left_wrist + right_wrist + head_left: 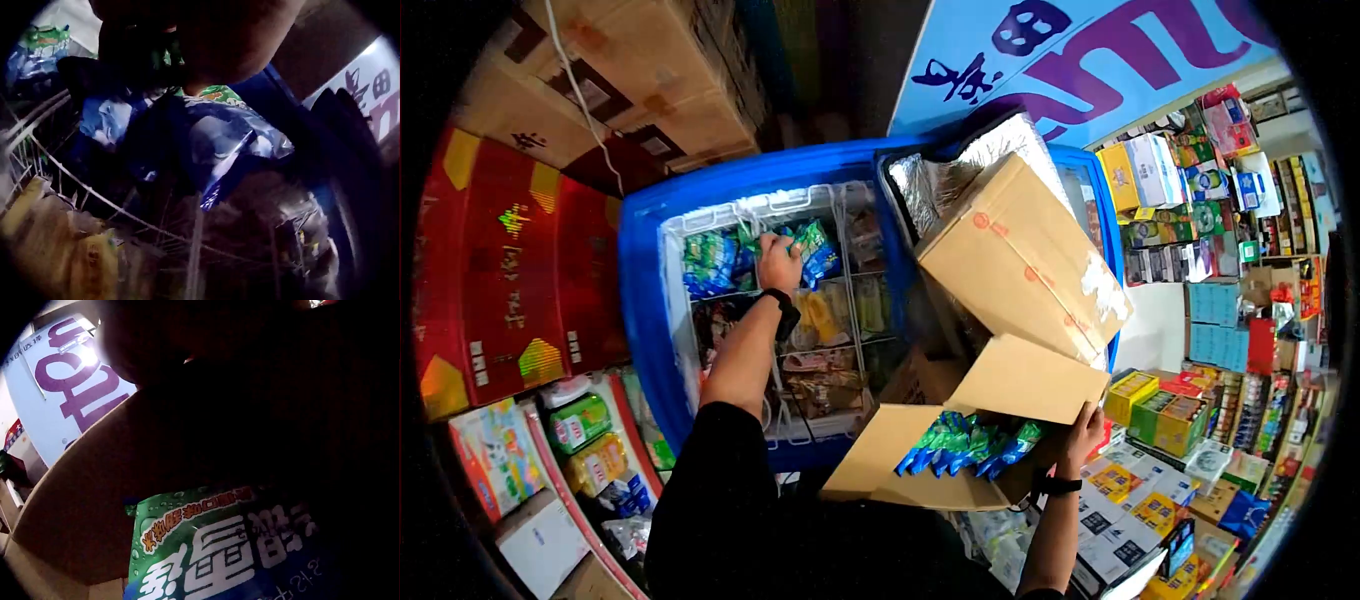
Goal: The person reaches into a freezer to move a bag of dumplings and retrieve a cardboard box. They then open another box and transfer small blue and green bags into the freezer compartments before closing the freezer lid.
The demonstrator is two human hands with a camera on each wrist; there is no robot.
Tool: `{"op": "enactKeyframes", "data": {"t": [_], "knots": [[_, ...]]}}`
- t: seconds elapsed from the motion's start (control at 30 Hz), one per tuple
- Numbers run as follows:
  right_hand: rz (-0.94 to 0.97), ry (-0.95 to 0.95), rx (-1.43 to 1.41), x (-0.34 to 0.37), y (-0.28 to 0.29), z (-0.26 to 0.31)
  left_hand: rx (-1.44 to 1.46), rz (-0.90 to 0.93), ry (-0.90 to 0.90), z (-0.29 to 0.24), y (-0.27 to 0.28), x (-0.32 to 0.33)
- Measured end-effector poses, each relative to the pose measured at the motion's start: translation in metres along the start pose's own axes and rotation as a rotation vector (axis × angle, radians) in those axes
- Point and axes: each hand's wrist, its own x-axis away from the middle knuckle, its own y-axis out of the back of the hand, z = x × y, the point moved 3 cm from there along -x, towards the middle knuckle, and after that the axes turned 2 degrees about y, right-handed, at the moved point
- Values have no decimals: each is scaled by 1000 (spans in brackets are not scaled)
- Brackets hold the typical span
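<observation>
Inside the chest freezer point(640, 300), the left hand point(780, 262) is at the top basket, its fingers curled on a blue-and-green packet point(815, 250). More such packets point(708, 262) lie beside it. The left wrist view shows the left hand point(240, 44) against a shiny packet point(231, 131), its fingertips partly in shadow. An opened cardboard box point(1030, 380) stands tilted at the freezer's front, with several blue-and-green packets point(965, 445) inside. The right hand point(1085, 437) grips this box at its right edge. In the right wrist view a green packet point(194, 544) lies within the box.
A closed carton point(1010, 250) rests on the freezer's right part by a silver-lined bag point(1020, 145). Wire baskets hold yellow packs point(820, 315). Red boxes point(510, 270) and stacked cartons point(620, 70) stand at the left, stocked shelves point(1200, 190) at the right.
</observation>
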Motion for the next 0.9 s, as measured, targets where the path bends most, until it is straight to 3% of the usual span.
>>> {"op": "enactKeyframes", "data": {"t": [0.1,0.2,0.23,0.33,0.37,0.43,0.53,0.6,0.67,0.77,0.83,0.87,0.9], "knots": [[25,-58,-1,-2,1,-3,-304,232,4,6,-46,-16],[-2,-62,-14,0,-1,-5,-331,284,107,27,-90,-27],[-13,-71,-29,1,-2,-6,-247,359,248,34,-103,-30],[-12,-68,-34,0,7,-20,-278,437,184,39,-127,-7],[5,-74,-37,1,10,-24,-329,580,204,45,-130,-5],[-5,-60,-83,0,-2,-9,-333,629,153,44,-123,-10],[15,-46,-5,-2,3,-13,-501,591,146,14,-83,-7],[21,-68,-97,1,0,-12,-658,519,207,-1,-61,1],[43,-70,-80,-2,0,-8,-453,508,244,-17,-64,2],[54,165,106,-5,-3,-8,-90,426,221,-44,-44,23],[51,111,65,-3,2,-5,176,311,86,-45,-24,29],[49,-8,-48,-3,1,-1,303,284,29,-40,-14,50],[80,-10,27,-3,3,5,363,279,52,-49,27,71]]}}
